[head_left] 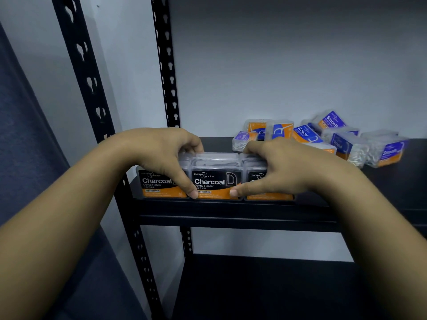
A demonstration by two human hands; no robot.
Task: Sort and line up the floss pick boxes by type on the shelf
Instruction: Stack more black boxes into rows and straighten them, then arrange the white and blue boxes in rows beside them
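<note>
Three black-and-orange Charcoal floss boxes stand side by side at the front left of the black shelf (231,218). The middle Charcoal box (213,179) is pinched between both hands. My left hand (161,153) grips its left side, thumb on the front, fingers over the top. My right hand (279,167) holds its right side the same way and covers most of the right Charcoal box (256,175). The left Charcoal box (154,183) is partly under my left hand. More clear box tops show behind this row.
A loose heap of several blue-and-orange Round and Smooth floss boxes (323,139) lies at the back right of the shelf. Black perforated uprights (165,65) stand at the left. A lower shelf (277,289) sits beneath. Pale wall behind.
</note>
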